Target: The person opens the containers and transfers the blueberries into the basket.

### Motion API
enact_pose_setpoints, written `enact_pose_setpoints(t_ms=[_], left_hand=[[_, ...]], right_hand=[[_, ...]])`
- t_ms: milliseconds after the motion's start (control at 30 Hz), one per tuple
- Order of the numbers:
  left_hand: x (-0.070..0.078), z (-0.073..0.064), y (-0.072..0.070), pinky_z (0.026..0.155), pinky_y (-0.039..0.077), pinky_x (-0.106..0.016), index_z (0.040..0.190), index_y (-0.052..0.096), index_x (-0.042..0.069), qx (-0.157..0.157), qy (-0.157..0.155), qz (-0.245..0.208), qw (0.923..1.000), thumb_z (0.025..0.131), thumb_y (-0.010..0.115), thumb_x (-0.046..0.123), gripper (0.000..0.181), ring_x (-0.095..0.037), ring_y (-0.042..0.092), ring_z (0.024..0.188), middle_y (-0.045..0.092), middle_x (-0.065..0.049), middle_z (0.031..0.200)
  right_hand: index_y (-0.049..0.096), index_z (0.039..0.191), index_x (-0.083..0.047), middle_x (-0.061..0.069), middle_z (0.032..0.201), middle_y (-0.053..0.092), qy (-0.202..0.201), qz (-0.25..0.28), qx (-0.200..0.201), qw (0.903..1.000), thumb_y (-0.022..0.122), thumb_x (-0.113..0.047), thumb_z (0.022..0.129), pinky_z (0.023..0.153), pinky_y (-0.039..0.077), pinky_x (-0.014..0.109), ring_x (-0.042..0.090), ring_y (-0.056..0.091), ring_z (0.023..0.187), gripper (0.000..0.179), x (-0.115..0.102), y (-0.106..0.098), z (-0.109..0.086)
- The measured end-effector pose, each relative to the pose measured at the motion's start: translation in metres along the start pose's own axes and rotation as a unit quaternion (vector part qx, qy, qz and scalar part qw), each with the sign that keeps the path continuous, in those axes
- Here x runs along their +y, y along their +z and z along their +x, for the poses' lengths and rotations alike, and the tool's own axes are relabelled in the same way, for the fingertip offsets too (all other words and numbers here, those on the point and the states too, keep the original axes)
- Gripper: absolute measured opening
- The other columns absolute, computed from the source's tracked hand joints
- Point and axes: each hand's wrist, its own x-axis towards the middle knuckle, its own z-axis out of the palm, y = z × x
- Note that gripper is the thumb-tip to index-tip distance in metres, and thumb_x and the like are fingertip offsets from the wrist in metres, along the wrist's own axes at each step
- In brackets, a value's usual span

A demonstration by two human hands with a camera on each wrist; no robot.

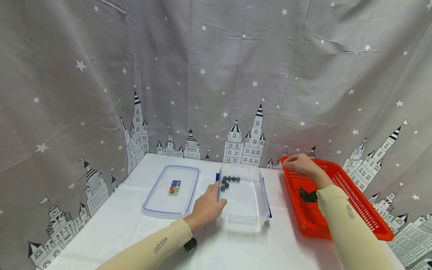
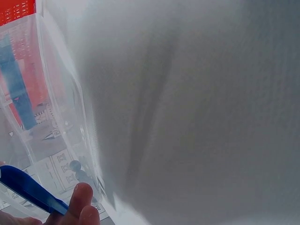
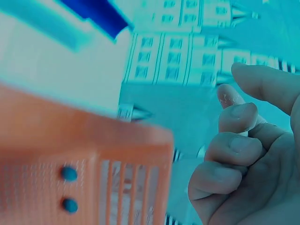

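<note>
A clear plastic container point(image 1: 241, 222) stands mid-table with several dark blueberry-like balls point(image 1: 234, 179) along its back left inside. My left hand point(image 1: 208, 206) grips its left wall, thumb over the rim and fingers outside. In the left wrist view those fingertips lie beside a blue latch point(image 2: 28, 187). My right hand point(image 1: 305, 167) is raised over the back left rim of a red basket point(image 1: 308, 225). Its fingers are loosely curled, the thumb apart, with nothing between them in the right wrist view. Two more dark balls point(image 3: 69, 174) show in the basket.
Left of the container lies its flat clear lid point(image 1: 156, 202) with a blue edge and a colourful label point(image 1: 174, 187). A blue latch point(image 1: 267, 202) hangs down the container's right side. Behind the white table hangs a grey curtain point(image 1: 202, 93) printed with castles and stars.
</note>
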Motion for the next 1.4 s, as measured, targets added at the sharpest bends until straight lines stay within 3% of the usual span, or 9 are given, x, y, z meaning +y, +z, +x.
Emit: enact_pose_setpoints(t_ms=[67, 133, 333, 500, 800, 1100, 1400], left_hand=[[0.0, 0.0, -0.001, 0.096, 0.051, -0.05, 0.155, 0.035, 0.005, 0.001, 0.001, 0.0, 1.0, 0.092, 0.058, 0.034, 0.073, -0.032, 0.063, 0.113, 0.053, -0.014, 0.142], [0.0, 0.0, -0.001, 0.096, 0.051, -0.049, 0.155, 0.035, 0.005, 0.002, 0.002, 0.001, 1.0, 0.092, 0.058, 0.034, 0.073, -0.031, 0.063, 0.113, 0.053, -0.014, 0.141], [-0.001, 0.002, -0.003, 0.095, 0.052, -0.048, 0.156, 0.034, 0.005, 0.0, 0.0, 0.003, 1.0, 0.092, 0.057, 0.036, 0.075, -0.029, 0.064, 0.108, 0.052, -0.014, 0.143], [-0.001, 0.004, -0.002, 0.098, 0.051, -0.049, 0.156, 0.034, 0.005, -0.006, -0.001, 0.004, 1.0, 0.091, 0.056, 0.037, 0.075, -0.032, 0.063, 0.114, 0.051, -0.014, 0.144], [0.0, 0.002, -0.001, 0.097, 0.051, -0.048, 0.156, 0.033, 0.006, -0.009, -0.01, 0.006, 0.9999, 0.091, 0.056, 0.036, 0.075, -0.03, 0.063, 0.113, 0.051, -0.013, 0.144], [0.001, 0.001, -0.001, 0.101, 0.05, -0.049, 0.157, 0.033, 0.007, -0.017, -0.013, 0.001, 0.9998, 0.093, 0.057, 0.037, 0.074, -0.032, 0.06, 0.121, 0.05, -0.014, 0.146], [0.002, 0.001, -0.001, 0.1, 0.05, -0.049, 0.156, 0.033, 0.006, -0.014, -0.012, -0.002, 0.9998, 0.093, 0.057, 0.036, 0.074, -0.031, 0.06, 0.121, 0.05, -0.014, 0.146]], right_hand=[[0.069, 0.123, -0.001, -0.002, 0.063, 0.045, 0.001, 0.014, -0.006, 0.9999, 0.067, -0.031, 0.096, 0.055, 0.038, 0.031, 0.017, 0.035, 0.05, 0.041, -0.009, 0.004, 0.003], [0.069, 0.122, -0.002, -0.005, 0.055, 0.038, -0.004, 0.025, -0.012, 0.9996, 0.067, -0.031, 0.096, 0.052, 0.036, 0.03, 0.014, 0.033, 0.047, 0.039, -0.016, 0.009, 0.008], [0.07, 0.119, -0.002, -0.004, 0.059, 0.042, -0.008, 0.075, -0.031, 0.9967, 0.068, -0.026, 0.095, 0.054, 0.036, 0.027, 0.012, 0.038, 0.051, 0.034, -0.034, 0.035, 0.024], [0.071, 0.117, -0.003, 0.0, 0.065, 0.046, -0.003, 0.112, -0.049, 0.9925, 0.067, -0.023, 0.096, 0.057, 0.039, 0.025, 0.015, 0.044, 0.056, 0.03, -0.048, 0.058, 0.034], [0.071, 0.116, -0.004, 0.002, 0.075, 0.05, 0.001, 0.183, -0.085, 0.9795, 0.069, -0.021, 0.095, 0.06, 0.042, 0.026, 0.015, 0.045, 0.062, 0.028, -0.069, 0.1, 0.05], [0.071, 0.117, -0.002, 0.003, 0.079, 0.053, 0.01, 0.207, -0.091, 0.9741, 0.069, -0.019, 0.094, 0.059, 0.042, 0.025, 0.014, 0.045, 0.063, 0.029, -0.073, 0.134, 0.057], [0.072, 0.115, 0.0, 0.0, 0.068, 0.052, 0.021, 0.197, -0.093, 0.9757, 0.07, -0.015, 0.092, 0.055, 0.039, 0.024, 0.011, 0.042, 0.057, 0.027, -0.073, 0.158, 0.063]])
